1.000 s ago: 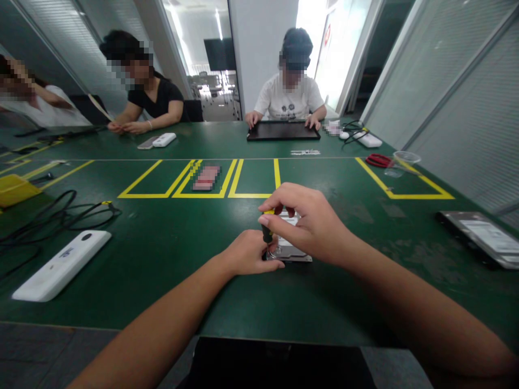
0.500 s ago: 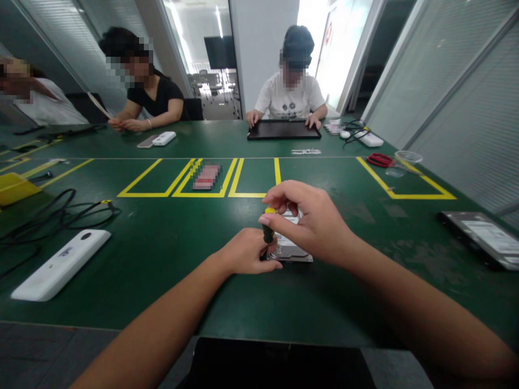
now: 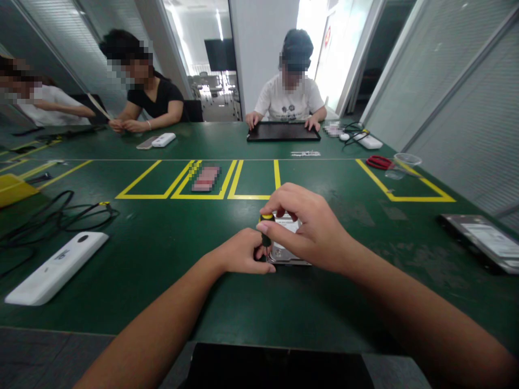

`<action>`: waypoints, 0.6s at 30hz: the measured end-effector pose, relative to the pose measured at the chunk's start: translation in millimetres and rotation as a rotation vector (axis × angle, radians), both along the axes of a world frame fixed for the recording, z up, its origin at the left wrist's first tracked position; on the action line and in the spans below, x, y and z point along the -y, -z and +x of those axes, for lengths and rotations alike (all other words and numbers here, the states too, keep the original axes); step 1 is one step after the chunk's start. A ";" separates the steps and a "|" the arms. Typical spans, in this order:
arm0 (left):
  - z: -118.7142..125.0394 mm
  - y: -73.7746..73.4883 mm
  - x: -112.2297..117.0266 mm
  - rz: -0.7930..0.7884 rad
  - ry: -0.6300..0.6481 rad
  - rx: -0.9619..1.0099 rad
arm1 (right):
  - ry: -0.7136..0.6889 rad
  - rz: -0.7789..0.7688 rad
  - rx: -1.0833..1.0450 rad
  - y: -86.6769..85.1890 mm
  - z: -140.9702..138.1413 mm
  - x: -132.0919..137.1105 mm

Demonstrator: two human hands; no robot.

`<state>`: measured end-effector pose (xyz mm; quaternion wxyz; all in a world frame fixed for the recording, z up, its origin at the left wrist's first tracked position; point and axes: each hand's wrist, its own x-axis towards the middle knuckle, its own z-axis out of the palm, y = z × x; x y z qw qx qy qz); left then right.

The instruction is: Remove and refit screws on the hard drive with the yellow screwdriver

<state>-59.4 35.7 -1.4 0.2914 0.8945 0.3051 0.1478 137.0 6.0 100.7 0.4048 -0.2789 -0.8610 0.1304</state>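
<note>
A silver hard drive [image 3: 286,253] lies flat on the green table [image 3: 162,254] just in front of me. My right hand [image 3: 308,227] is closed round the top of a small screwdriver [image 3: 266,231] with a black grip and yellow cap. The tool stands upright on the drive's near left corner. My left hand [image 3: 243,253] is curled beside the screwdriver's lower shaft, fingers pinched at the drive's left edge. The tip is hidden by my fingers.
A white device [image 3: 54,267] and black cables [image 3: 52,216] lie to the left. A second hard drive [image 3: 482,240] rests at the right. Yellow tape boxes [image 3: 203,183] mark the middle. Three people sit across the table; one holds a black tray [image 3: 284,131].
My right hand and the screwdriver have sunk slightly lower toward the drive, with the fingers shifted on the handle. My left hand stays at the drive's left edge.
</note>
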 end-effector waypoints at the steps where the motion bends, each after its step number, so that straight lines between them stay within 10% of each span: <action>1: -1.1 -1.1 -0.9 -0.091 0.000 0.012 | -0.001 0.006 0.002 0.2 0.1 -0.4; 6: -7.4 -3.6 -7.9 -0.342 0.049 0.109 | 0.008 0.016 0.023 0.1 2.3 -1.2; 18: -9.7 -4.6 -11.0 -0.331 0.069 0.065 | -0.020 -0.030 0.022 -3.0 2.7 -1.5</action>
